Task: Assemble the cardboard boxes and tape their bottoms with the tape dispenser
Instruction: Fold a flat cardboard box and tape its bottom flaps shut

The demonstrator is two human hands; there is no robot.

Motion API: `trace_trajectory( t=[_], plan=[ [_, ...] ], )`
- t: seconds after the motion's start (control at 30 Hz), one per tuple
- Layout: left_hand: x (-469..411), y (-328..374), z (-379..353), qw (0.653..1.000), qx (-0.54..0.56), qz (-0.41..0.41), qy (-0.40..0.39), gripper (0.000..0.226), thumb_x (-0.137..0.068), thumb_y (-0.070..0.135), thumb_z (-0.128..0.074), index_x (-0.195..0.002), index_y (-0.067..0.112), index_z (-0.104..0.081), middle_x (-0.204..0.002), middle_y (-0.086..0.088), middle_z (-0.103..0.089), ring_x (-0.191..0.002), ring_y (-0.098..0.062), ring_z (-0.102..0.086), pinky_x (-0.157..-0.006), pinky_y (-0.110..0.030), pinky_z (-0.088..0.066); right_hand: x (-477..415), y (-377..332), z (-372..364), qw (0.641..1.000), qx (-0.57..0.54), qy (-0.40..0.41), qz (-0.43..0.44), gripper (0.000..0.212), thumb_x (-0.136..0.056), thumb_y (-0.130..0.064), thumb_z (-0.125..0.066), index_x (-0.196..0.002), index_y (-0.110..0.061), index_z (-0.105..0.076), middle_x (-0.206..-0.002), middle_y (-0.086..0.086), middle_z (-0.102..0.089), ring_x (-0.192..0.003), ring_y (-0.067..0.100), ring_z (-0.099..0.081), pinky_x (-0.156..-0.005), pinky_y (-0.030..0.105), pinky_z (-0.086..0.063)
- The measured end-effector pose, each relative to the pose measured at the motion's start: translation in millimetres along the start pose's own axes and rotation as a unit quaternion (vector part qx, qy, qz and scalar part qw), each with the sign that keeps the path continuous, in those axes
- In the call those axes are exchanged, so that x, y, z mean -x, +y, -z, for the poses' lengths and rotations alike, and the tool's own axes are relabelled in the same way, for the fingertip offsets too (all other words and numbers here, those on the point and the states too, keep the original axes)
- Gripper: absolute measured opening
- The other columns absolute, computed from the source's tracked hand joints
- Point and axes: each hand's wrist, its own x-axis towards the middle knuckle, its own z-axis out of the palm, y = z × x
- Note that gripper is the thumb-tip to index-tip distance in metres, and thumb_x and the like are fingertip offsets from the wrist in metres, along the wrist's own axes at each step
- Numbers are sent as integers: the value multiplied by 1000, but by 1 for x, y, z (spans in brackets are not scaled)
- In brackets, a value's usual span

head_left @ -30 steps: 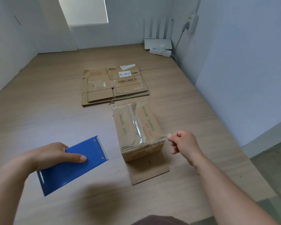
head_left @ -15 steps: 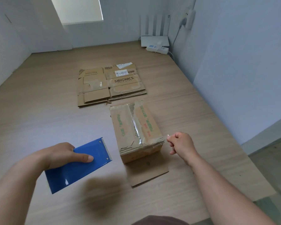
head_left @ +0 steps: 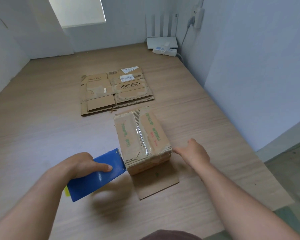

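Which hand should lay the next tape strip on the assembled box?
Left. The left hand grips the tape dispenser, its blade end at the near-left edge of the box. The right hand is open beside the box, free to steady it.

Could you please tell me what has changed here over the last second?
The left hand has brought the blue tape dispenser rightward, close up to the near left edge of the taped box, and still grips it. The right hand has opened from a pinch, and its fingers now reach toward the box's near right corner. The box and the flattened cardboard behind it stayed put.
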Motion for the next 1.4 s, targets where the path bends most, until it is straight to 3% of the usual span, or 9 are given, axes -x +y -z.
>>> trace_trajectory(
  t=[0.1, 0.27, 0.47, 0.9, 1.03, 1.1, 1.2, 1.3, 1.4],
  plan=[
    [1, 0, 1, 1000, 0, 3, 6, 54, -68, 68, -69, -87, 17, -62, -88, -1, -64, -80, -16, -62, -66, -27, -42, 12, -10, -6, 994, -58, 32, 83, 29, -88, -46, -56, -94, -18, -62, -101, 1, -65, -92, 21, -59, -75, 31, -46],
    [1, 2, -2, 999, 42, 32, -11, 53, -66, 64, -73, -87, 17, -59, -89, -2, -62, -80, -17, -61, -67, -29, -42, 21, -18, -24, 983, -140, 24, 119, 29, -89, -34, -62, -70, -16, -49, -75, -2, -56, -73, 18, -51, -56, 28, -34],
    [7, -20, -18, 965, -198, 30, 172, 34, -86, 54, -48, -96, 22, -58, -76, 8, -55, -70, -11, -54, -56, -24, -35, 18, -18, -23, 975, -187, 19, 116, 31, -87, -26, -65, -66, -14, -47, -66, -2, -52, -68, 20, -48, -59, 31, -33],
    [11, -50, -78, 960, -104, 28, 260, 39, -95, 52, -42, -104, 15, -53, -96, 0, -63, -76, -19, -52, -62, -27, -39, 20, -16, -29, 982, -118, 43, 142, 27, -91, -34, -58, -74, -17, -47, -83, 2, -58, -78, 22, -52, -64, 30, -32],
    [18, -30, -92, 904, 10, -99, 416, 57, -88, 31, -66, -127, -7, -51, -126, -24, -57, -112, -41, -57, -91, -46, -48, 18, -15, -32, 982, -113, 43, 145, 22, -91, -36, -57, -85, -15, -52, -91, 2, -60, -85, 23, -54, -67, 30, -35],
    [33, 6, -96, 905, 98, -190, 368, 59, -97, 29, -52, -144, -1, -32, -148, -13, -38, -138, -30, -37, -111, -38, -30, 18, -15, -32, 982, -98, 46, 155, 23, -92, -35, -56, -83, -14, -51, -90, 3, -59, -84, 23, -53, -66, 30, -34],
    [35, 53, -112, 910, 243, -240, 237, 44, -101, 32, -37, -141, 17, -30, -138, 10, -42, -133, -17, -39, -103, -29, -35, 18, -15, -29, 982, -83, 44, 162, 25, -93, -35, -54, -83, -13, -50, -90, 3, -57, -86, 24, -53, -67, 31, -35],
    [19, 73, -123, 895, 357, -177, 201, 52, -101, 36, -33, -147, 16, -22, -146, 1, -41, -132, -20, -41, -108, -36, -38, 21, -19, -29, 987, -54, 36, 149, 30, -93, -43, -51, -89, -13, -49, -98, 6, -56, -99, 30, -54, -75, 34, -42],
    [13, 85, -127, 901, 381, -72, 194, 69, -99, 47, -33, -151, 8, -10, -149, -7, -39, -131, -28, -43, -105, -42, -40, 37, -29, -39, 993, 42, 28, 111, 76, -75, -75, -50, -113, -10, -43, -120, 10, -52, -119, 31, -46, -92, 40, -40]
  ],
)
